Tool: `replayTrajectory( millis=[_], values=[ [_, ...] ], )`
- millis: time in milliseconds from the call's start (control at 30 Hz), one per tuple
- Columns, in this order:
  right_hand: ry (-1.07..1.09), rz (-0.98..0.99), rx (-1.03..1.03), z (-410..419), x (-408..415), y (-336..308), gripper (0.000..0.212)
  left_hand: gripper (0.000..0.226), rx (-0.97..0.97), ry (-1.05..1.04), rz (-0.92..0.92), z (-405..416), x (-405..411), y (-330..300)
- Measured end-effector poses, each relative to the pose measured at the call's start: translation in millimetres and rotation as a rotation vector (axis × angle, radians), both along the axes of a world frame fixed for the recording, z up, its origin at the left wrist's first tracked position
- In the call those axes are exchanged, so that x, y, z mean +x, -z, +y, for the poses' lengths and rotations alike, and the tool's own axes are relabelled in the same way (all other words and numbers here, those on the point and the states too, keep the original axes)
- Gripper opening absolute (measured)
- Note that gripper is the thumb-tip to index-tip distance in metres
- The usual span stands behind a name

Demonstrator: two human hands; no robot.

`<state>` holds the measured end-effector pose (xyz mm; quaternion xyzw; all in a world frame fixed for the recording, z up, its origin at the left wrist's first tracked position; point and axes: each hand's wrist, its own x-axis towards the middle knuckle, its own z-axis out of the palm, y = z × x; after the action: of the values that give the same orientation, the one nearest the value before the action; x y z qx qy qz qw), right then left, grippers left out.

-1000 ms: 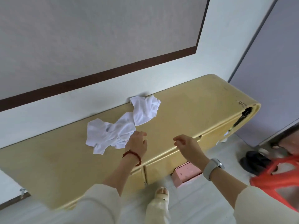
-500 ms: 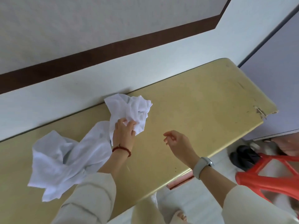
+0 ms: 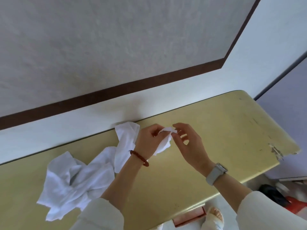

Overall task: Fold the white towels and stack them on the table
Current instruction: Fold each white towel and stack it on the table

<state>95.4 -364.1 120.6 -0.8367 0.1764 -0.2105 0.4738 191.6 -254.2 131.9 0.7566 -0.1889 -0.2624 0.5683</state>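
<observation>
White towel (image 3: 127, 143) lifted at its near edge, far end draped on yellow bench (image 3: 224, 130) by the wall. Edge pinched between left hand (image 3: 149, 141) and right hand (image 3: 189, 141), both hands close together, fingers curled on cloth. 2nd crumpled towel (image 3: 74, 185) lying flat on bench to the left, touching the 1st. Red bead bracelet (image 3: 139, 157) on left wrist; pale watch (image 3: 216, 173) on right wrist. Chipped bench corner (image 3: 275, 152) at right. Pink box (image 3: 189, 218) on floor below bench edge.
</observation>
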Motion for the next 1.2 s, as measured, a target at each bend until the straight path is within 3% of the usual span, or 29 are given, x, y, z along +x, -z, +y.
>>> replayTrajectory(
  millis=[133,200,267,367,600,767,933,1067,1200],
  values=[
    [-0.04,-0.139,-0.066,-53.8,-13.1,-38.4,0.017,0.016,0.026,0.07,-0.112,-40.0,-22.1,-31.0],
    [-0.014,-0.184,0.006,-86.9,-23.2,-55.2,0.01,0.009,0.047,0.045,-0.244,-63.6,-37.5,-42.5],
    [0.022,-0.203,0.079,-125.1,-35.9,-65.9,0.019,0.012,0.096,-0.015,-0.376,-85.1,-55.1,-51.9],
    [0.078,-0.201,0.083,-184.9,-51.2,-68.7,0.018,0.018,0.23,-0.053,-0.492,-108.6,-78.0,-53.8],
    [0.064,-0.154,0.04,-283.5,-60.7,-80.0,0.009,0.021,0.597,-0.196,-0.575,-152.9,-85.6,-54.3],
    [0.033,-0.249,0.132,-306.6,-59.0,-105.3,0.007,0.024,0.451,-0.559,-0.825,-169.2,-87.2,-83.6],
    [0.001,-0.187,0.154,-307.1,-92.0,-78.4,0.008,0.027,0.348,-0.555,-0.952,-156.4,-119.2,-50.8],
    [-0.018,0.041,0.085,-301.4,-144.5,-3.3,0.012,0.019,0.434,-0.51,-0.861,-139.0,-165.7,27.9],
    [-0.065,0.383,0.03,-288.2,-203.7,69.7,0.009,0.009,0.603,-0.346,-0.555,-126.0,-225.5,100.2]
  ],
)
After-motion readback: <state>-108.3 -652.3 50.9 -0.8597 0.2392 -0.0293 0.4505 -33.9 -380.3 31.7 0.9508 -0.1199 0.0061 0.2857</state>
